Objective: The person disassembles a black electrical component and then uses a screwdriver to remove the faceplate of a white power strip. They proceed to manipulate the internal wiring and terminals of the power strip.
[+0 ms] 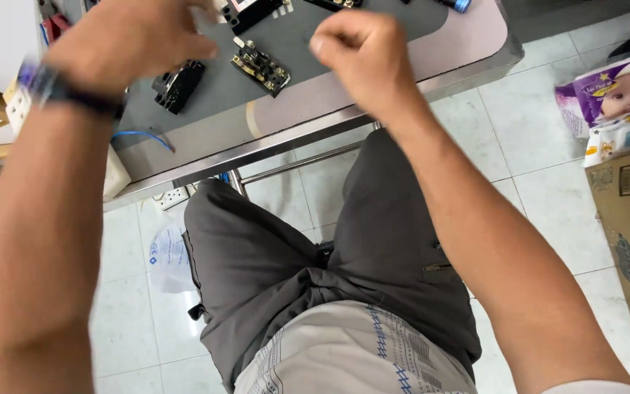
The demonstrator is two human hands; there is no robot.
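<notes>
Head view: both hands are raised above the tabletop (344, 95) near its front edge. The left hand (129, 40), blurred, has fingers curled together; whether they grip anything cannot be told. The right hand (359, 55) is a closed fist. Between them lies a brass-and-black switch part (260, 67), with a black part (178, 85) nearer the left hand.

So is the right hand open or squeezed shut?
Squeezed shut. The right hand is a fist above the grey table mat, with its fingers curled in; whether it holds anything cannot be told.
</notes>
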